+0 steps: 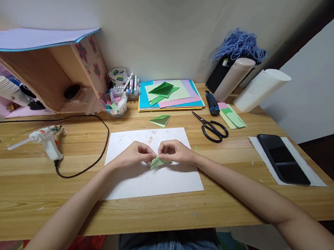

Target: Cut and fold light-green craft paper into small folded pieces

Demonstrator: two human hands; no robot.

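Observation:
Over a white sheet of paper point(125, 182), my two hands pinch a small folded piece of light green paper point(158, 162) by its upper edge. My left hand point(134, 153) closes thumb and finger on its left side, and my right hand point(176, 152) does the same just to the right. The fingertips nearly meet. Part of the fold is hidden behind them. A folded green paper piece point(161, 121) lies beyond the white sheet. Further back, darker green folded pieces point(162, 90) rest on a stack of coloured paper point(193, 96).
Black-handled scissors point(212, 128), a blue utility knife point(212, 103) and paper strips point(232, 116) lie to the right. A phone point(282, 158) rests further right. On the left are a glue gun point(48, 141) with its looping cord, a bowl of scraps point(115, 106) and markers point(132, 84).

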